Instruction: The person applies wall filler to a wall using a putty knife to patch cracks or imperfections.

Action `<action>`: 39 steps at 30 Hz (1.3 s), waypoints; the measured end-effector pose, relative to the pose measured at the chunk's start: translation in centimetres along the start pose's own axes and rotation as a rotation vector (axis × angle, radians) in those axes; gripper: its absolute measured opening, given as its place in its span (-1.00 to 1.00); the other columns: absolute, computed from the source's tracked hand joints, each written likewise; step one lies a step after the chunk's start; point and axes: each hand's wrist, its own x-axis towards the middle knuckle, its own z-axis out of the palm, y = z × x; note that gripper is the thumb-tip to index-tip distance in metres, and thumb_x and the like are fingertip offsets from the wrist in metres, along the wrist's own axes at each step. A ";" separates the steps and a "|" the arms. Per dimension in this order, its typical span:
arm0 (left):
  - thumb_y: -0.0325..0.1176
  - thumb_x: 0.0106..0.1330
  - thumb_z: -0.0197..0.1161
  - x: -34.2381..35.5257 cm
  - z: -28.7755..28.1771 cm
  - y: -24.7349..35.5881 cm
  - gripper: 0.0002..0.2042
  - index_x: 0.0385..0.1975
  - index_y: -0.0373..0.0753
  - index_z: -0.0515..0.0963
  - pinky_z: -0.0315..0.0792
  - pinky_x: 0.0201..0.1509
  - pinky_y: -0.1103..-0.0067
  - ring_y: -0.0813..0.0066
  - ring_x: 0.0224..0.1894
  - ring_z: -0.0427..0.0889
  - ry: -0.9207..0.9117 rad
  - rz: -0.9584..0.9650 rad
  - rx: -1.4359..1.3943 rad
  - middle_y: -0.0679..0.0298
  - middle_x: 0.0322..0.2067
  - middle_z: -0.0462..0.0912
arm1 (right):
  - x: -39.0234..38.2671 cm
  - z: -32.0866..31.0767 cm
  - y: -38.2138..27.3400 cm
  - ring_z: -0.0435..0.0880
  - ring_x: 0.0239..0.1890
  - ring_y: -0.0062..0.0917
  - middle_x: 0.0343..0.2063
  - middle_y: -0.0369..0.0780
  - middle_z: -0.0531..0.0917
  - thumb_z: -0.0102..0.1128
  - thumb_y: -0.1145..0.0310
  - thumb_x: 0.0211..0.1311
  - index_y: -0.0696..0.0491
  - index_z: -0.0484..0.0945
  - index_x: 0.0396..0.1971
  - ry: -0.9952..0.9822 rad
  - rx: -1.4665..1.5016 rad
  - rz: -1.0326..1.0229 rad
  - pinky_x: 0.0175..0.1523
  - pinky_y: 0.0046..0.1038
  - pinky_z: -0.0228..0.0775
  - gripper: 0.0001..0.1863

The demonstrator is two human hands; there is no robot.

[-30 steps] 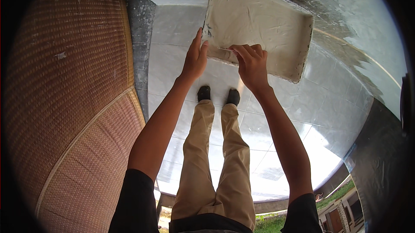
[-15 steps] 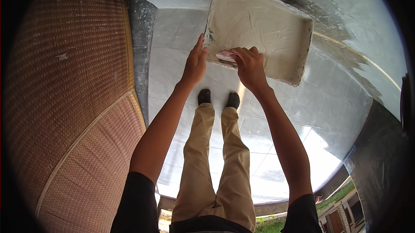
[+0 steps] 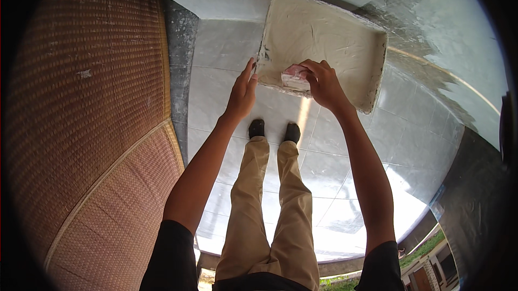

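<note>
Head view: right hand (image 3: 322, 83) grips a pinkish block (image 3: 295, 77), perhaps a sponge; left hand's (image 3: 243, 94) fingers straight against the white tray (image 3: 345, 37).

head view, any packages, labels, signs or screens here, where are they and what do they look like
Small pack or block: in the right hand, at the near edge of the plaster-coated square recess; rectangular, pink and white, print too small to tell.
No signs or screens show.
Left hand: bare, touching the recess's left edge.

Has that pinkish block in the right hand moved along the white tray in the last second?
Yes. The pinkish block under the right hand sat at the white tray's lower left corner; now it lies farther right along the lower rim.
</note>
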 end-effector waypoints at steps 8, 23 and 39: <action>-0.24 0.57 -0.14 -0.4 -1.8 1.6 -0.47 0.47 -0.25 0.08 0.15 0.45 0.36 0.09 0.41 0.28 0.013 0.019 0.061 -0.04 0.35 0.33 | -1.1 -3.1 1.6 0.57 -0.33 -0.33 -0.34 -0.17 0.70 0.16 0.45 0.31 0.06 0.57 -0.07 0.009 0.084 0.129 -0.13 -0.30 0.39 -0.79; -0.34 0.55 -0.13 5.6 -9.6 22.5 -0.57 0.36 -0.32 0.25 0.12 0.48 0.35 0.18 0.42 0.29 0.085 0.432 0.116 0.00 0.32 0.38 | -3.5 -14.1 -8.7 0.59 -0.12 -0.64 -0.13 -0.32 0.66 0.08 0.47 0.46 0.07 0.49 0.08 0.369 1.270 0.053 -0.01 -0.47 0.42 -0.75; -0.31 0.54 -0.08 4.6 -23.8 62.6 -0.60 0.32 -0.28 0.31 0.20 0.43 0.32 0.11 0.36 0.36 0.294 1.120 0.171 0.03 0.28 0.42 | -3.4 -42.2 -33.0 0.65 -0.08 -0.61 -0.13 -0.25 0.70 0.08 0.47 0.46 0.18 0.56 0.05 0.808 1.050 -0.469 0.07 -0.42 0.53 -0.76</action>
